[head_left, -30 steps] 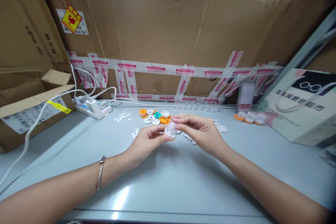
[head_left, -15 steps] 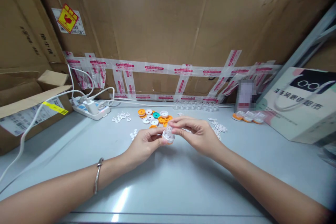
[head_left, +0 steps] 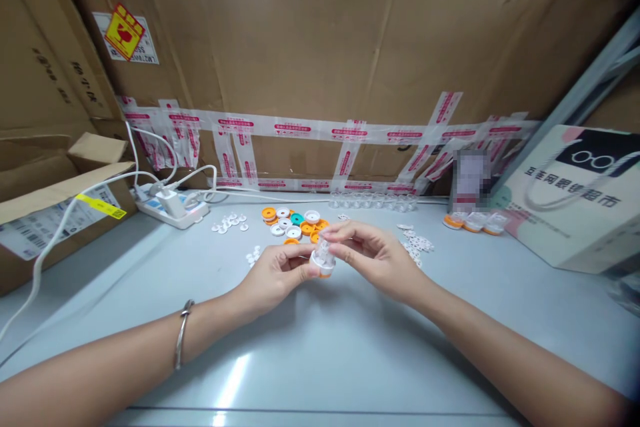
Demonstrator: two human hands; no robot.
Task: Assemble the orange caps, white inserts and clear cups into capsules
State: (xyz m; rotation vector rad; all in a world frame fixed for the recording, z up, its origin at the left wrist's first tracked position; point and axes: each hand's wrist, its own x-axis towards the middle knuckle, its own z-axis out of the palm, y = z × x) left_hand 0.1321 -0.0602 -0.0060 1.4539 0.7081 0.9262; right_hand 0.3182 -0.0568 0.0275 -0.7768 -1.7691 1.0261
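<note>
Near the middle of the table, my left hand [head_left: 279, 275] pinches a round white and orange base [head_left: 324, 268] between thumb and fingers. A clear plastic piece [head_left: 324, 248] stands on top of the base, and my right hand [head_left: 377, 255] grips it from the right with thumb and fingertips. Just behind lie several orange, white and teal round caps [head_left: 297, 219]. Small white parts [head_left: 230, 223] are scattered to their left, and flat speckled pieces [head_left: 419, 242] lie to the right, beyond my right hand.
A row of clear plastic pieces [head_left: 373, 201] runs along the back cardboard. Finished-looking orange and clear units [head_left: 475, 222] sit at the right beside a paper bag [head_left: 565, 207]. A power strip [head_left: 173, 209] with white cables and an open carton [head_left: 60, 213] occupy the left.
The base in my left hand has tilted slightly, showing less orange, and the clear piece sits a little differently on it. The view has shifted slightly.
</note>
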